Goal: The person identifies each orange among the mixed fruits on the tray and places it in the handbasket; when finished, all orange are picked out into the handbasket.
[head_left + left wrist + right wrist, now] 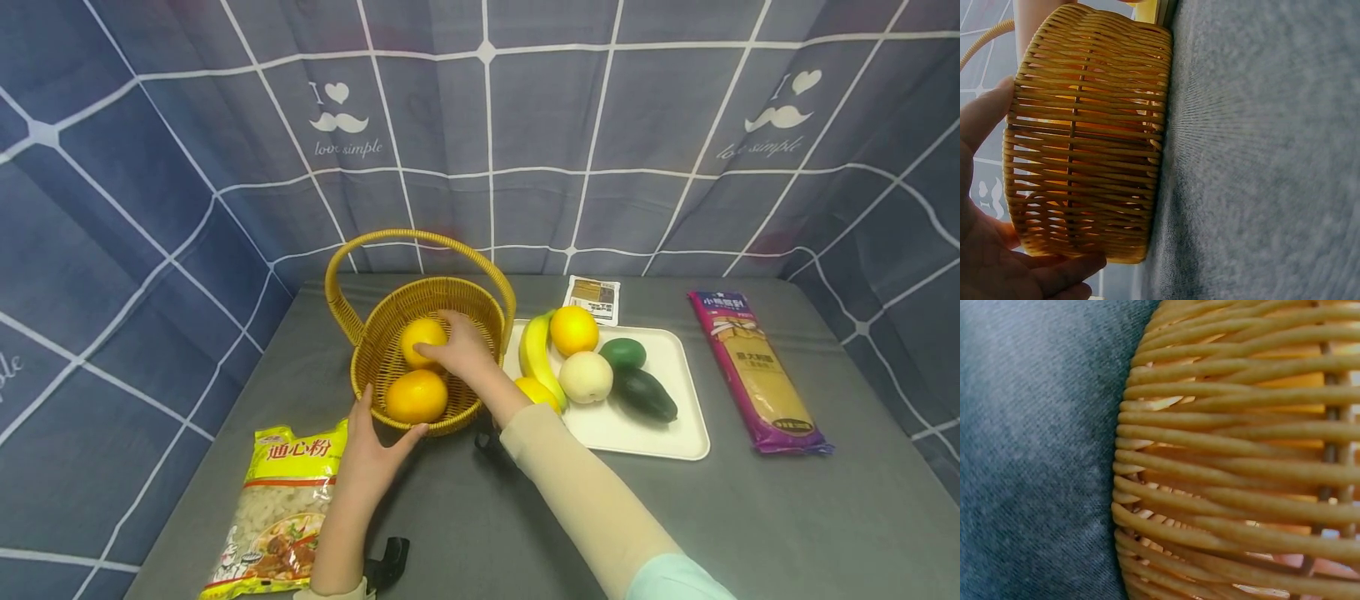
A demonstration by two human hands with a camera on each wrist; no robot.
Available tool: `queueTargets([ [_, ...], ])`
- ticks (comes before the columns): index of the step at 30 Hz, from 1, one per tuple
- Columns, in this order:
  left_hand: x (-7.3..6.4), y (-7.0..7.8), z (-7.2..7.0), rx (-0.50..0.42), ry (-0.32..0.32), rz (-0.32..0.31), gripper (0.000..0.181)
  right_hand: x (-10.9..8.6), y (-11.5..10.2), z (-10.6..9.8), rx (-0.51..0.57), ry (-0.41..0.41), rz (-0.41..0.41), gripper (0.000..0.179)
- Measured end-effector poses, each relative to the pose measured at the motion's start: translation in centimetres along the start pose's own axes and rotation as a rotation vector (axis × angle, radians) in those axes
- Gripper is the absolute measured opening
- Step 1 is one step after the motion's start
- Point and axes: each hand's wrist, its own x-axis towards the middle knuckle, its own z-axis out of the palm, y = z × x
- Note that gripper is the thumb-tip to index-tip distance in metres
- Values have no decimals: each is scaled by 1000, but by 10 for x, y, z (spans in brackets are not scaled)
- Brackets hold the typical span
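Observation:
A yellow wicker basket (431, 285) with a tall arched handle stands on the grey cloth. My left hand (372, 454) holds its near left rim, the thumb along the front and the fingers at the side. In the left wrist view, that hand (991, 253) reaches around the woven wall (1085, 144). Inside the basket, my right hand (467, 354) grips an orange (420, 337), fingers over its far side and thumb on the near side. A second orange (417, 397) lies nearer me. Weave (1229, 437) fills much of the right wrist view, hiding most of the hand.
Right of the basket, a white tray (686, 429) bears a banana (536, 350), an orange (574, 331), a pale round fruit (587, 377), and dark green produce (643, 395). A pasta bag (288, 500) lies left, a spaghetti pack (757, 371) far right, a small packet (594, 298) behind.

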Motion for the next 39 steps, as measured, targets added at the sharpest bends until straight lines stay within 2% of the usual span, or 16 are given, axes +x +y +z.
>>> queueTargets([
  [7, 3, -1, 2, -11, -9, -1, 113, -4, 0, -7, 5, 40, -46, 77],
  [15, 3, -2, 2, -9, -8, -8, 112, -16, -5, -20, 62, 75, -99, 77],
  [23, 1, 0, 1, 10, -3, -17, 112, -48, -24, -40, 129, 109, -193, 75],
  [33, 0, 1, -1, 6, -8, -12, 112, -92, -46, -76, 353, 133, -285, 72],
  [39, 0, -1, 0, 9, 2, -5, 111, -106, -46, -102, 409, 210, -333, 70],
])
